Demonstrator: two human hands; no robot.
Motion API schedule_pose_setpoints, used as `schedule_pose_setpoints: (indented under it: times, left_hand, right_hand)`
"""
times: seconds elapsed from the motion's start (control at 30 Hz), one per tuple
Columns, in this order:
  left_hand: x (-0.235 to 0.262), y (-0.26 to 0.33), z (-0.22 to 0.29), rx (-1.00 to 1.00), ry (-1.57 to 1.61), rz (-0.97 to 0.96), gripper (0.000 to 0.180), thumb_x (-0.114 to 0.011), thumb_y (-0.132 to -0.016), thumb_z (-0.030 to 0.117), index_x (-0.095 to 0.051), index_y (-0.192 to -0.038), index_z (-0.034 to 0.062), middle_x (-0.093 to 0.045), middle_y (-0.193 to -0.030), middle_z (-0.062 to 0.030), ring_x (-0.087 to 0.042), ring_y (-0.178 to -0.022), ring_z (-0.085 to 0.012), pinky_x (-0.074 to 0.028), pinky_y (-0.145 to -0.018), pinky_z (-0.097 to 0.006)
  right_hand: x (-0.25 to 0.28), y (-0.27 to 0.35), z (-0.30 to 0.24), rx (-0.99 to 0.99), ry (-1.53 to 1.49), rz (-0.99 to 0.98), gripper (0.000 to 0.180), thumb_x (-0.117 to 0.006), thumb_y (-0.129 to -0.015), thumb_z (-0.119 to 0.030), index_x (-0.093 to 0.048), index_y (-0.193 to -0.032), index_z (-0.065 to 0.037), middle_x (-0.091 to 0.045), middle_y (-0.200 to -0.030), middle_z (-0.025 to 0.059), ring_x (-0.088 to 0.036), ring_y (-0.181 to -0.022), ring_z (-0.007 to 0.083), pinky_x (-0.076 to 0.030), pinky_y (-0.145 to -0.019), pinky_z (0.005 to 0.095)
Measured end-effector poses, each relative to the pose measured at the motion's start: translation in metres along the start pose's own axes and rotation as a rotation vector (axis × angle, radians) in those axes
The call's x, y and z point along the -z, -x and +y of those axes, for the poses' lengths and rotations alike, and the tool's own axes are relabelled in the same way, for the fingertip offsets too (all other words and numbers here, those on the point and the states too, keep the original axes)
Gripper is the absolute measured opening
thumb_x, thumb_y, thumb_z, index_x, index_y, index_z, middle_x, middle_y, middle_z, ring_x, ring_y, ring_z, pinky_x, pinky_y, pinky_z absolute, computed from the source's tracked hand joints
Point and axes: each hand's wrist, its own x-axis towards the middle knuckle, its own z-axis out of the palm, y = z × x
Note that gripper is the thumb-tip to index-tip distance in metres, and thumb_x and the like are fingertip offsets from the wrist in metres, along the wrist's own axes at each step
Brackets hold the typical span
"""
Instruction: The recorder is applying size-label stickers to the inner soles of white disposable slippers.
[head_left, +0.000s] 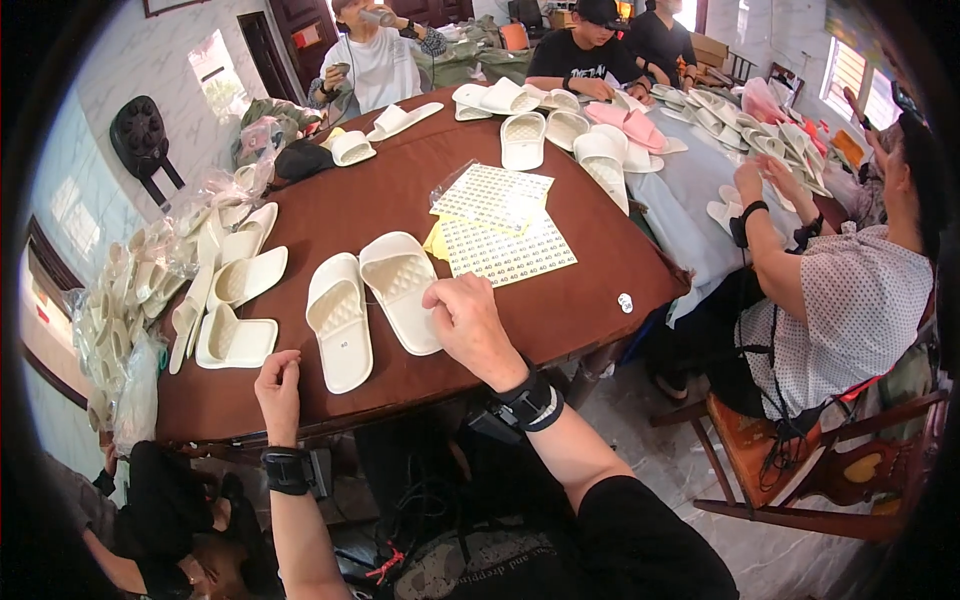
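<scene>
the right hand (468,325) rests on the near end of the right slipper (402,290), a white slide lying sole-side up on the brown table (560,310); the fingers are curled together against the slipper's edge, pressing rather than clamping it. the left hand (279,390) sits at the near table edge, just near of the left slipper (339,320), fingers pinched together; whether anything small is held between them cannot be told. the two slippers lie side by side, close to touching, toes pointing far. just right and far of the right slipper lie two sheets of small yellow-white stickers (505,225), one overlapping the other. a single round white sticker (625,302) sits on the table near its right edge. to the left, a group of white slippers (235,290) lies stacked and leaning, with bagged slippers (120,320) beyond the table's left edge. more slippers (560,130), white and pink, crowd the far side. a seated person in a dotted shirt (850,310) works at the right; other people sit at the far end.
</scene>
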Motion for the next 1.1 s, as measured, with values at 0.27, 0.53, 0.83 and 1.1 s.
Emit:
schedule_pose_setpoints:
  times: [0.27,0.53,0.83,1.1]
  left_hand:
    - [0.0,0.0021,-0.0022,0.036,0.03,-0.01,0.012,-0.057,-0.092,0.002,-0.067,-0.099,-0.0009,-0.067,-0.091,-0.0033,-0.06,-0.086,-0.0113,-0.047,-0.08,-0.025]
    - [0.0003,-0.0002,0.0005,0.043,0.01,0.016,0.012,-0.057,-0.092,0.003,-0.067,-0.098,-0.0008,-0.067,-0.088,-0.0041,-0.06,-0.085,-0.0111,-0.047,-0.078,-0.025]
    - [-0.0025,0.0015,-0.0036,0.011,0.024,0.006,0.012,-0.058,-0.091,0.003,-0.067,-0.098,-0.0003,-0.066,-0.089,-0.0032,-0.06,-0.084,-0.0103,-0.047,-0.077,-0.024]
    - [-0.0038,-0.0003,-0.0014,0.009,0.001,0.011,0.012,-0.058,-0.09,0.002,-0.068,-0.097,0.0004,-0.066,-0.087,-0.0023,-0.058,-0.082,-0.0096,-0.046,-0.074,-0.023]
  right_hand:
    - [0.0023,0.0007,-0.0018,-0.017,0.011,-0.025,0.01,-0.056,-0.078,0.002,-0.058,-0.082,-0.007,-0.063,-0.079,0.0078,-0.053,-0.082,0.0277,-0.037,-0.08,0.0392]
    - [-0.0035,-0.001,0.0021,0.026,0.022,0.001,0.011,-0.056,-0.078,0.002,-0.059,-0.081,-0.008,-0.062,-0.079,0.006,-0.054,-0.08,0.027,-0.038,-0.079,0.0393]
    - [-0.0046,0.0014,0.0041,0.002,0.007,-0.014,0.011,-0.056,-0.077,0.002,-0.059,-0.081,-0.008,-0.062,-0.077,0.0054,-0.053,-0.078,0.0258,-0.037,-0.077,0.0386]
    - [-0.0011,0.0016,0.0027,0.004,0.004,-0.006,0.011,-0.056,-0.076,0.002,-0.059,-0.081,-0.008,-0.062,-0.077,0.0059,-0.053,-0.078,0.0261,-0.037,-0.077,0.0389]
